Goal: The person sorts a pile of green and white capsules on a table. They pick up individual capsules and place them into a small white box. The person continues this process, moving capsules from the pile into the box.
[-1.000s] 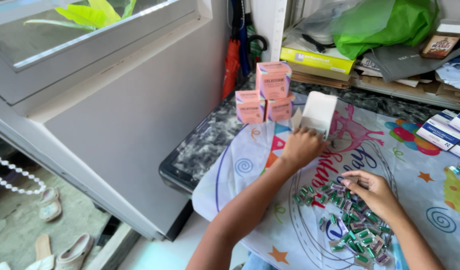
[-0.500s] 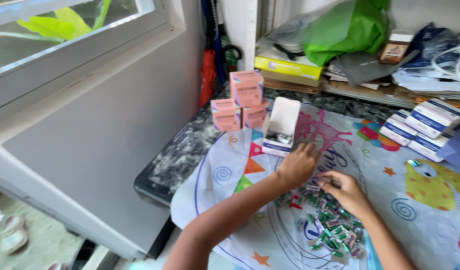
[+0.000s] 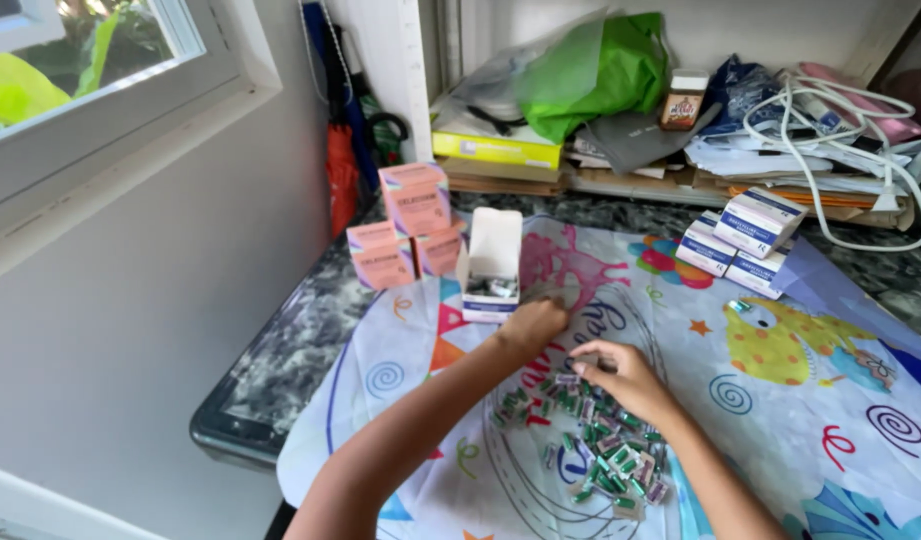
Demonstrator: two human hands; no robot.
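Camera view has swung right since the earlier frames, so more of the cluttered back shelf shows now, & the left hand [image 3: 533, 325] has dropped from the open box's lid to the cloth just in front of the box.

Largest first: dark speckled stone counter [image 3: 280, 350] under a colourful cartoon-print plastic sheet [image 3: 780, 400]. Behind it, a crumpled green plastic bag [image 3: 600, 65] on stacked books, w/ a coiled white power cable [image 3: 840, 120] at right. Three pink cardboard cartons [image 3: 412, 200] stacked at back left; white-and-blue flat boxes [image 3: 745, 230] at back right. Small white cardboard box w/ flap up [image 3: 492, 265] stands upright between them, a few sachets already inside.

Pile of small green-and-silver foil sachets [image 3: 600, 450] lies loose on the sheet, near the person, well short of the box.

Left hand is curled, knuckles up, just beside the box front; can't tell if it holds any sachets. Right hand [image 3: 620, 375] rests on the pile's top edge, fingers narrowed in a pinch on a sachet or two.

Risks, as a guess: the box is light & open, so a knock from the left hand could tip it & spill the contents. Sheet looks slick & wrinkled; dragging the pile could scatter sachets toward the counter edge at left.
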